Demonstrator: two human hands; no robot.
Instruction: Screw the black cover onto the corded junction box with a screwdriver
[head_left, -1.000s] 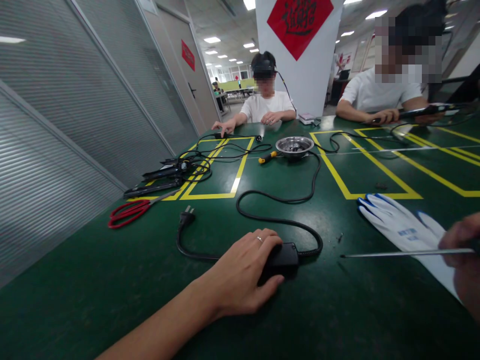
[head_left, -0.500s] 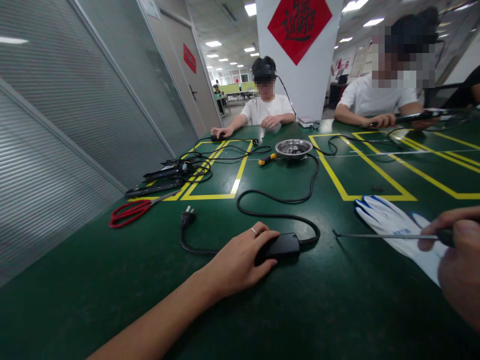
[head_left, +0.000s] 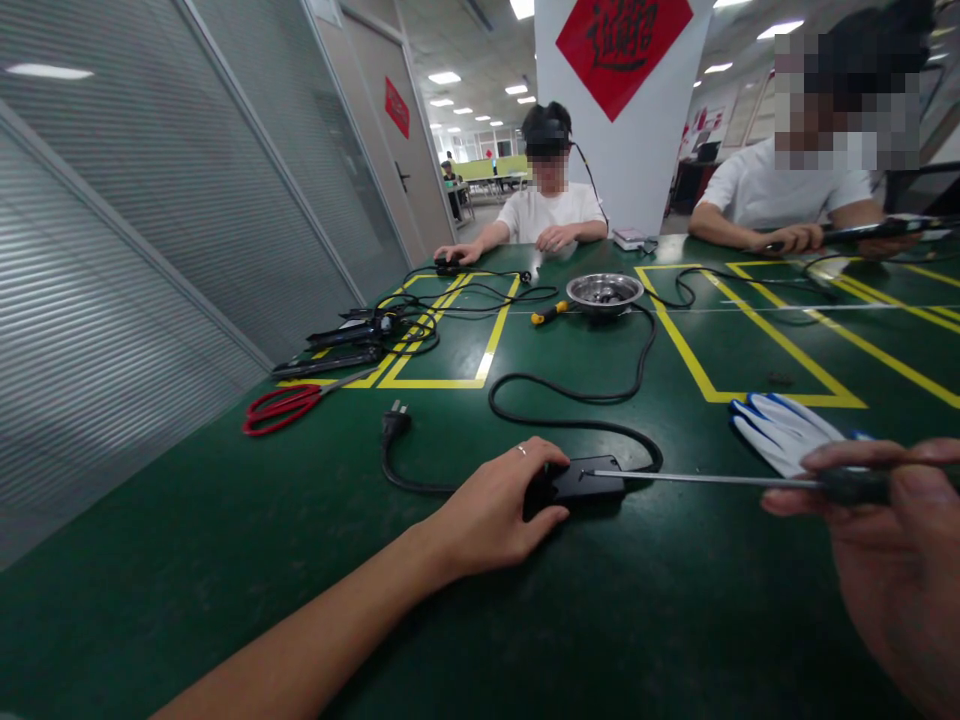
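— My right hand [head_left: 885, 560] has moved left: half a second ago the screwdriver with a thin steel shaft and dark handle [head_left: 720, 479] had its tip over the glossy green table [head_left: 675, 600]; now the tip is over the flat black rectangular box [head_left: 589, 488].

— How are your fingers set?

— Right ones closed snugly about the handle. My left hand [head_left: 495, 510] is part-spread over the box's left end, thumb along the near side, holding it against the table in front of me.

— What would do this well?

— Keeping the box pressed flat, I'd say, and the tip steady, since a tiny dark piece [head_left: 585, 473] sits there, maybe a screw. The shaft lies nearly level; I judge it should stand squarer to the lid. I can't tell whether it touches.

— And directions?

— The screwdriver points left, its long axis nearly level. The box's long axis also runs side to side: black cord [head_left: 577, 424] at its right end, lead to the black two-pin plug [head_left: 395, 420] at its left.
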